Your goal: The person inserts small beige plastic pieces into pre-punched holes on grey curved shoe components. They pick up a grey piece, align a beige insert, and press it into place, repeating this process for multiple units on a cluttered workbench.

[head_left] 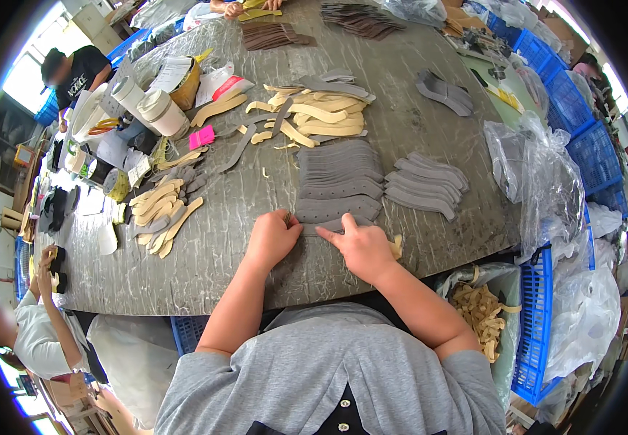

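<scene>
A grey curved strip (325, 228) lies at the table's near side, in front of a spread stack of grey strips (339, 177) with small dark holes. My left hand (273, 238) is closed at the strip's left end; a small dark thing shows at its fingertips, too small to name. My right hand (363, 250) rests on the strip's right part, fingers apart, one pointing left along it. Right of the stack lies another group of grey strips (426, 185). Beyond sits a pile of cream and grey strips (321, 109).
More cream strips (158, 210) lie left, near white tubs (162, 112) and a pink pad (201, 137). Clear plastic bags (546, 181) and blue crates (535, 319) line the right side. A bag of cream scraps (477, 315) stands by my right elbow. Other people work around the table.
</scene>
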Demonstrator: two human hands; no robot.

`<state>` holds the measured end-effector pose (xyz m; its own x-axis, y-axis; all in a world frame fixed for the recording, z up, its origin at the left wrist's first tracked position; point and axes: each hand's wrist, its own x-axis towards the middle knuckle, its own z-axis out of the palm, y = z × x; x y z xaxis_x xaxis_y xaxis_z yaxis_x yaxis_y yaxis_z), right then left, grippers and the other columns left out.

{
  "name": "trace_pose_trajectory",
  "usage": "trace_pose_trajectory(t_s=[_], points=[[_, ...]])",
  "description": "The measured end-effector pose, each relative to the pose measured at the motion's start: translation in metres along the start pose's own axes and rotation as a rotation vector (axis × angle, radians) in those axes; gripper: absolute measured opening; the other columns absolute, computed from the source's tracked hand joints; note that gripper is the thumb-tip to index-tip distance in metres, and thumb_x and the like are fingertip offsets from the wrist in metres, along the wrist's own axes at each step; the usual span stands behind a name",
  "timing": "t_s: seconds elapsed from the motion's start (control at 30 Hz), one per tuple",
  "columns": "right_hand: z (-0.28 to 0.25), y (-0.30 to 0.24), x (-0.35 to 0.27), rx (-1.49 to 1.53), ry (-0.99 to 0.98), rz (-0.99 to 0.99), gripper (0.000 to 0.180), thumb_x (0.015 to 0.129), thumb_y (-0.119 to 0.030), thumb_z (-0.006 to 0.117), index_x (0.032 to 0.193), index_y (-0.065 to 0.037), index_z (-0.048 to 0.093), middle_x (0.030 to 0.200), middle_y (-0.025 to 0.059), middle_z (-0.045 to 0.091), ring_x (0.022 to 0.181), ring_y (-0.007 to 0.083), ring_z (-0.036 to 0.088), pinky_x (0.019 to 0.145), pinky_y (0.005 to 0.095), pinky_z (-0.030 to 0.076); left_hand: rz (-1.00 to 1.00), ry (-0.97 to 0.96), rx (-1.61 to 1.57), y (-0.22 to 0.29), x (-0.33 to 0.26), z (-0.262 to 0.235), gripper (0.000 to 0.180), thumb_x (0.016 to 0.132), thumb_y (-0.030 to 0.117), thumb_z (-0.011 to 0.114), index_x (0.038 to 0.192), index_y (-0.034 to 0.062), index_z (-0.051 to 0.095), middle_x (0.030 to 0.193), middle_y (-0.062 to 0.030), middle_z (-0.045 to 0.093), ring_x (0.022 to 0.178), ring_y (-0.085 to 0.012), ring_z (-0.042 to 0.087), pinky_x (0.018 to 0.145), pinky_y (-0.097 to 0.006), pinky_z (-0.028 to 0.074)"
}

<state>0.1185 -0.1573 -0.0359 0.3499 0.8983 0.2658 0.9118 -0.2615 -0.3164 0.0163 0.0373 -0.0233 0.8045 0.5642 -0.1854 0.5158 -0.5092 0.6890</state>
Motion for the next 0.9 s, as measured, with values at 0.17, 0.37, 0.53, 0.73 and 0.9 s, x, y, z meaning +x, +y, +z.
trace_pose_trajectory(t_s=[0.17,0.37,0.53,0.73,0.9], points=[[-0.002,0.011,-0.019,-0.087,0.023,0.179,0.042,0.083,-0.011,0.058,0.122,-0.02,0.068,0.088,0.0096,0.052,0.053,0.0251,0.059,0.051,0.0385,0.049,0.005,-0.002,0.015,0.0,-0.001,0.0,0.021,0.077,0.02,0.073,0.085,0.0008,0.07,0.077,-0.0177,0.07,0.073,-0.029,0.068,0.069,-0.038,0.052],[-0.008,0.017,-0.029,0.0,0.178,0.3,0.035,0.082,-0.012,0.067,0.116,-0.016,0.069,0.093,0.0086,0.056,0.06,0.0265,0.062,0.054,0.0398,0.051,0.146,0.079,0.031,-0.005,-0.002,0.004,0.018,0.078,0.018,0.074,0.085,0.0014,0.069,0.073,-0.015,0.068,0.07,-0.0315,0.066,0.068,-0.039,0.052],[-0.023,0.008,-0.022,0.248,0.345,0.401,0.02,0.083,-0.019,0.072,0.103,-0.012,0.073,0.094,0.0068,0.065,0.07,0.0265,0.065,0.061,0.037,0.052,0.009,-0.083,-0.364,0.005,-0.018,-0.001,0.014,0.084,0.012,0.072,0.075,0.0022,0.065,0.066,-0.0036,0.064,0.058,-0.0128,0.057,0.055,-0.029,0.046],[-0.058,0.039,-0.03,0.234,0.34,0.496,0.011,0.081,-0.017,0.073,0.091,-0.011,0.074,0.079,0.0086,0.068,0.073,0.0293,0.066,0.065,0.0383,0.051,0.02,-0.078,-0.558,0.022,-0.027,-0.004,0.021,0.09,0.01,0.065,0.107,0.0004,0.059,0.069,0.003,0.059,0.056,-0.005,0.049,0.052,-0.022,0.042],[-0.087,0.086,-0.043,-0.092,0.425,0.712,0.017,0.08,-0.015,0.075,0.096,-0.009,0.073,0.098,0.0095,0.064,0.08,0.0277,0.067,0.069,0.0384,0.052,0.266,-0.26,-0.783,0.008,-0.024,0.0,0.064,0.098,0.052,0.046,0.13,-0.0031,0.049,0.08,0.0013,0.055,0.057,-0.0043,0.043,0.049,-0.02,0.036]])
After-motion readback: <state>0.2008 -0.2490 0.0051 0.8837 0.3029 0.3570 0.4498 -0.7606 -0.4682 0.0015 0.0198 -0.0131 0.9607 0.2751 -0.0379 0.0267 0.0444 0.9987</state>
